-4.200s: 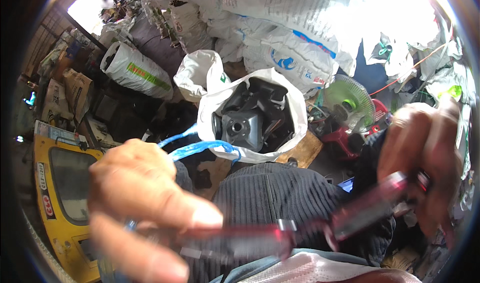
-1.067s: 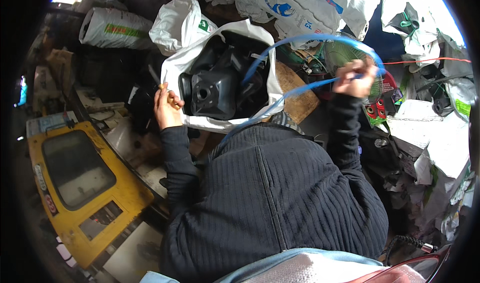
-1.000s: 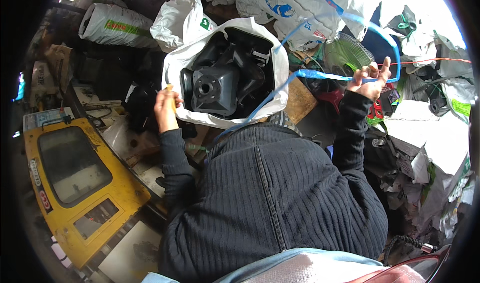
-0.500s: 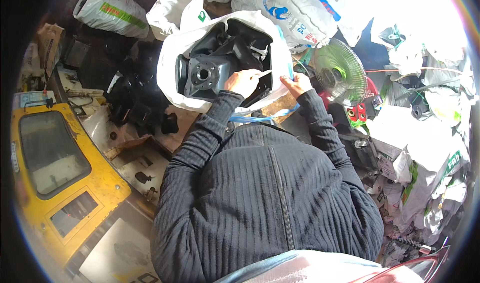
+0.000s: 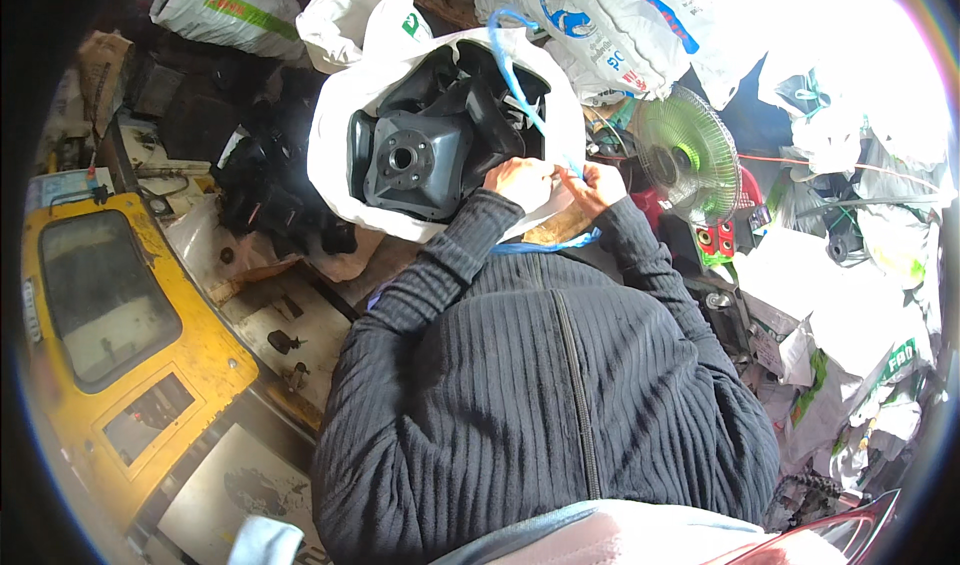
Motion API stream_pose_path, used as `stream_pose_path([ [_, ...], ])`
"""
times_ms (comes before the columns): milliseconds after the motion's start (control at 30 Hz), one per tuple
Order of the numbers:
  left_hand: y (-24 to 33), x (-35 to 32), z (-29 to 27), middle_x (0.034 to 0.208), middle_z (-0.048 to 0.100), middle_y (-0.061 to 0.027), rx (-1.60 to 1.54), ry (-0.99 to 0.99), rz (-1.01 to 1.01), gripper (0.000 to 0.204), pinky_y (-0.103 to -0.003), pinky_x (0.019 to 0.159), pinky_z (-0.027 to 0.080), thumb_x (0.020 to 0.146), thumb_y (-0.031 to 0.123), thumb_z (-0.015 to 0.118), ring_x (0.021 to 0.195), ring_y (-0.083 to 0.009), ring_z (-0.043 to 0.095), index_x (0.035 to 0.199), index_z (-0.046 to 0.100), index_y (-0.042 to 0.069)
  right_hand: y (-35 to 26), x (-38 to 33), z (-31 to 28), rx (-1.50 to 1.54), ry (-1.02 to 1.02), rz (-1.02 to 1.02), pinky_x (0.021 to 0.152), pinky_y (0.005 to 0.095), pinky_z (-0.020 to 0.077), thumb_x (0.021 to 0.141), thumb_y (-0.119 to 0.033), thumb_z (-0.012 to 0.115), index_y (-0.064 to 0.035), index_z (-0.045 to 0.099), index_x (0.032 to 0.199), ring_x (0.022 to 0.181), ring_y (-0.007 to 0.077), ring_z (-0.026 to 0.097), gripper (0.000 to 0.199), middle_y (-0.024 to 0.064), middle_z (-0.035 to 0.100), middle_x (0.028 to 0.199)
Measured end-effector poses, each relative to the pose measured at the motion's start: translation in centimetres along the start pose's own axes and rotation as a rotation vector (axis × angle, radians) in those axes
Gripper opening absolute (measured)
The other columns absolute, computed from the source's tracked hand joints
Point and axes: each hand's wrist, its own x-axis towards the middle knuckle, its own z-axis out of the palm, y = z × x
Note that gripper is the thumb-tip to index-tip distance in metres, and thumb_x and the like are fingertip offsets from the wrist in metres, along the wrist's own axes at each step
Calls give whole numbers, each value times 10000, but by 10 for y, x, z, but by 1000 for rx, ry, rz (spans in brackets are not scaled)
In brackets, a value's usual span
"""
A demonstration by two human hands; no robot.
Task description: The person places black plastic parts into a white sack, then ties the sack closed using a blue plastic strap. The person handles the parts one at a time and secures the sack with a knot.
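A white sack point(image 5: 335, 155) stands with its mouth wide, filled with black moulded plastic parts point(image 5: 425, 160); the top one has a round hub with a hole. At the sack's right rim, my left hand point(image 5: 520, 183) is closed in a pinch on the sack's edge. My right hand point(image 5: 603, 185) meets it there, fingers closed on a blue plastic strip point(image 5: 515, 80). The strip arches over the sack's mouth and down to my fingertips. More blue strip lies below my hands, by my jacket. My fingers hide exactly how strip and rim meet.
A fan with a green hub point(image 5: 690, 155) stands right of the sack. A yellow machine cover point(image 5: 215, 350) with dark windows is at the left. Black parts point(image 5: 270, 185) are heaped left of the sack. White printed sacks point(image 5: 590, 25) lie beyond, and plastic bags point(image 5: 800, 295) crowd the right.
My left hand has moved right, up against my right hand. The blue strip now arches up over the sack's mouth. The view has shifted slightly.
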Motion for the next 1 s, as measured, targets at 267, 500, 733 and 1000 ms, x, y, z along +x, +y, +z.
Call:
stream_pose_path([
  [267, -31, -59, -65, 947, 645, -116, -3, 82, 9, 298, -323, 657, 489, 836, 276, 531, 836, -217, 630, 1023, 610, 57, -1, 4, -16, 263, -58, 28, 606, 252, 423, 863, -313, 551, -17, 611, 824, 624, 102, 522, 304, 27, 581, 683],
  [500, 24, -72, -91, 1025, 616, -92, -1079, 290, 152, 233, -240, 655, 495, 881, 183, 515, 879, -137, 593, 1027, 584, 15, -94, -14, 5, 412, -336, -182, 622, 259, 410, 929, -343, 403, -46, 571, 816, 640, 111, 485, 360, 4, 523, 679],
  [733, -26, -58, -217, 1013, 590, -133, -1663, 589, 281, 236, -225, 468, 375, 898, 207, 491, 548, -109, 457, 997, 542, -1, -109, -11, 78, 99, -664, -417, 676, 419, 461, 917, -393, 383, -75, 613, 832, 711, 324, 605, 401, 140, 622, 715],
  [1000, -99, -94, -432, 1028, 600, -134, -1220, 914, 478, 244, -185, 357, 302, 891, 138, 480, 412, -60, 376, 1120, 528, 69, -136, 2, 129, -14, -748, -414, 750, 408, 462, 900, -446, 373, -98, 598, 932, 823, 318, 601, 415, 151, 621, 861],
])
